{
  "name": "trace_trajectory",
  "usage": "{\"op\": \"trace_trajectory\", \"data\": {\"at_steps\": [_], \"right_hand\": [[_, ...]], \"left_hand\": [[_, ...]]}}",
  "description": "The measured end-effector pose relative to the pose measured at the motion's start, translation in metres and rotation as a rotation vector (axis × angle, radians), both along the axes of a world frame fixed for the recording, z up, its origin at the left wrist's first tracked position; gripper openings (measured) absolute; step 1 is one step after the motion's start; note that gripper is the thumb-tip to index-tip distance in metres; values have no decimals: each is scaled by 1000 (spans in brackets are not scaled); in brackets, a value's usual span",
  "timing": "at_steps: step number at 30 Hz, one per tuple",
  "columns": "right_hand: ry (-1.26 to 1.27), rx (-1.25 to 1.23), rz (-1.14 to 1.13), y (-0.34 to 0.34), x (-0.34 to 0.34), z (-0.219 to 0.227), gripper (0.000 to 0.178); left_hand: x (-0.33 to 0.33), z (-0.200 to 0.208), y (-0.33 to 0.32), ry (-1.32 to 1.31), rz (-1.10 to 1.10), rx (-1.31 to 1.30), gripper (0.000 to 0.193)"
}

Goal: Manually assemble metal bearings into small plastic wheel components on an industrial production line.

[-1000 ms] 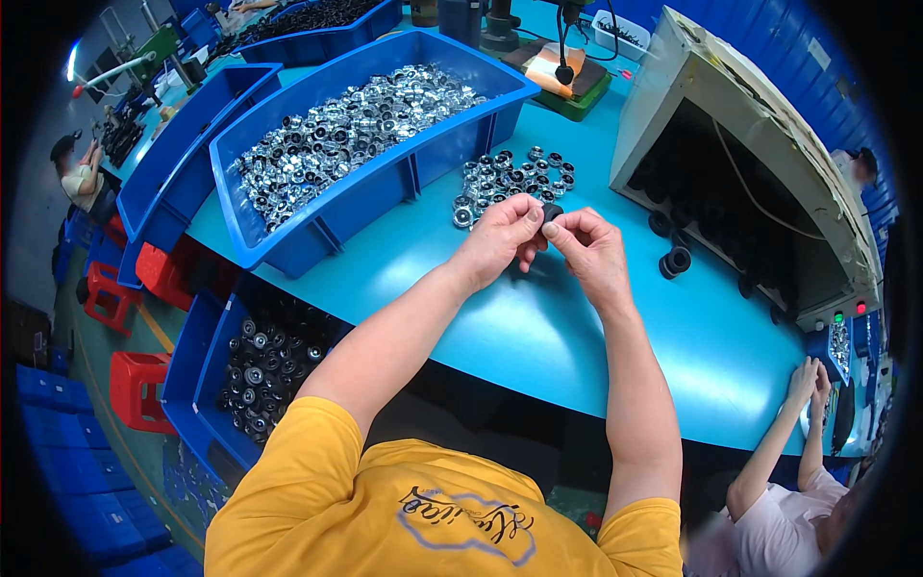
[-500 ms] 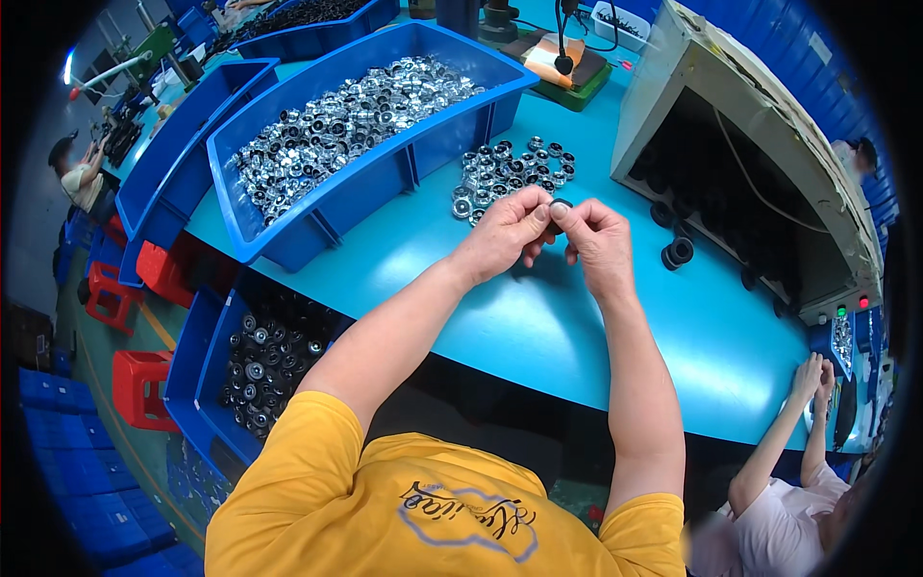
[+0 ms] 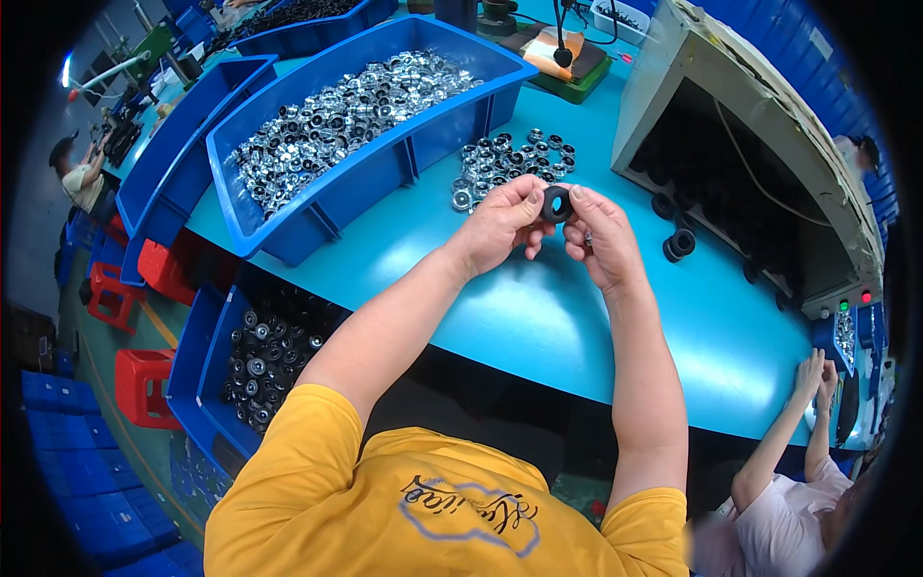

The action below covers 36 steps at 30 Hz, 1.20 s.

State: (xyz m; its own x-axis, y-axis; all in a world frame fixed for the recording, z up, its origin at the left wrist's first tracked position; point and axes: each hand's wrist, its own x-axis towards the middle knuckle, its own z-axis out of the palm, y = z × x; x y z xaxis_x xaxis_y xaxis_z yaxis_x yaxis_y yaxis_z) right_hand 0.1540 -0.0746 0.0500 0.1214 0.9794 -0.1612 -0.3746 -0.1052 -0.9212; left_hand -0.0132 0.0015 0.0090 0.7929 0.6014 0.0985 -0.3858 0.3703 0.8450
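Observation:
A black rubber ring (image 3: 548, 206) is held up over the table between my two hands, its hole facing me. My left hand (image 3: 500, 226) pinches its left side between thumb and fingers. On the opposite side, the thumb and fingertips of my right hand (image 3: 604, 236) grip the same ring. A small shiny bit shows among the right fingers, too small to name. Just beyond my hands, a loose cluster of small silver metal wheel-like parts with dark centres (image 3: 500, 162) lies on the blue table (image 3: 519, 308).
A long blue bin (image 3: 365, 188) heaped with similar silver parts stands left. At right is an open-fronted pale metal box (image 3: 639, 106) with black rings (image 3: 679, 244) in and before it. A lower bin holds dark wheels (image 3: 255, 367). A co-worker's hands (image 3: 815, 375) are far right.
The black ring, mostly hidden by my fingers before, has turned so its hole shows. My right fingers have shifted on it, and both hands have risen slightly.

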Motion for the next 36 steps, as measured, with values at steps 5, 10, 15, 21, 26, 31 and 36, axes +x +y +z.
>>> {"op": "trace_trajectory", "data": {"at_steps": [5, 10, 15, 21, 26, 31, 36], "right_hand": [[-41, 64, -43, 2, 1, -8, 27], [-36, 36, 73, 0, -3, -7, 23], [-404, 143, -33, -3, -1, -6, 26], [-531, 373, -51, -5, -9, 0, 22], [-483, 284, -11, -7, -4, 8, 13], [-500, 163, -88, -2, -3, -2, 18], [-383, 74, -127, 0, 3, -4, 24]], "left_hand": [[2, 6, -2, 10, 96, -34, 28], [5, 3, -3, 50, 162, 113, 27], [2, 1, -2, -43, -34, -164, 26], [-3, 7, -2, -73, -296, -297, 26], [-2, 7, -1, -86, -373, -336, 28], [2, 3, -2, 100, -130, -217, 28], [2, 4, 0, 25, 7, -92, 34]]}}
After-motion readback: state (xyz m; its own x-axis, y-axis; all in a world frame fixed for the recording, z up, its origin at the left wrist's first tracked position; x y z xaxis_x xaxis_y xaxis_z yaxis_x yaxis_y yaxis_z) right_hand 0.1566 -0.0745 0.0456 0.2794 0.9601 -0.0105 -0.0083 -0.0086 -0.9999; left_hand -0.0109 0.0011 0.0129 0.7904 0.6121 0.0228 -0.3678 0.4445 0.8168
